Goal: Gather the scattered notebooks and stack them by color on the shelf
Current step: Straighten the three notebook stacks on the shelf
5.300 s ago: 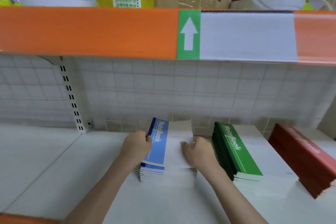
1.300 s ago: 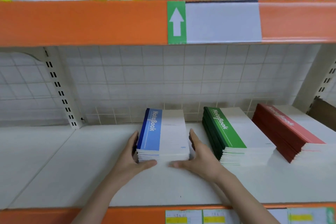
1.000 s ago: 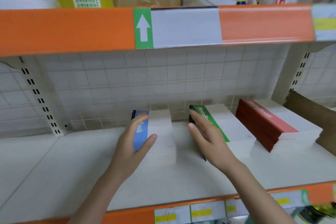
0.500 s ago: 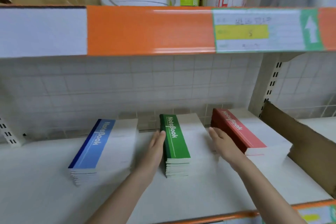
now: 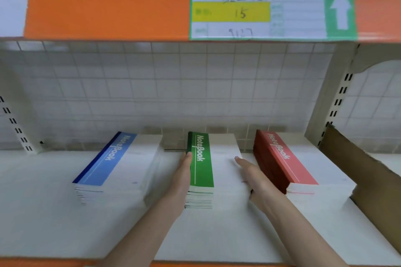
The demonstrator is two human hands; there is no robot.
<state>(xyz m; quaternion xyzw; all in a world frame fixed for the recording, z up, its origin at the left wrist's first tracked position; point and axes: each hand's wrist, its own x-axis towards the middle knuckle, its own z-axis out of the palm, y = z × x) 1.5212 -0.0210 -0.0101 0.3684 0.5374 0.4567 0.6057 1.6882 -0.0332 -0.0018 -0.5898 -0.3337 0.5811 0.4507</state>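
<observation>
Three stacks of notebooks stand side by side on the white shelf [image 5: 54,212]: a blue stack [image 5: 108,162] on the left, a green stack [image 5: 200,165] in the middle, a red stack [image 5: 282,158] on the right. My left hand [image 5: 182,178] lies flat with straight fingers against the left side of the green stack. Along that stack's right side, my right hand [image 5: 256,180] presses with straight fingers, in the gap before the red stack.
An orange shelf edge [image 5: 104,8] with a price label [image 5: 256,10] hangs overhead, with tape rolls above it. A brown cardboard sheet [image 5: 368,180] leans at the right end. A white tiled grid backs the shelf, with slotted uprights [image 5: 336,106] at both sides.
Both hands left the blue stack and moved right to the green stack, now pressing its two sides. The view swung right.
</observation>
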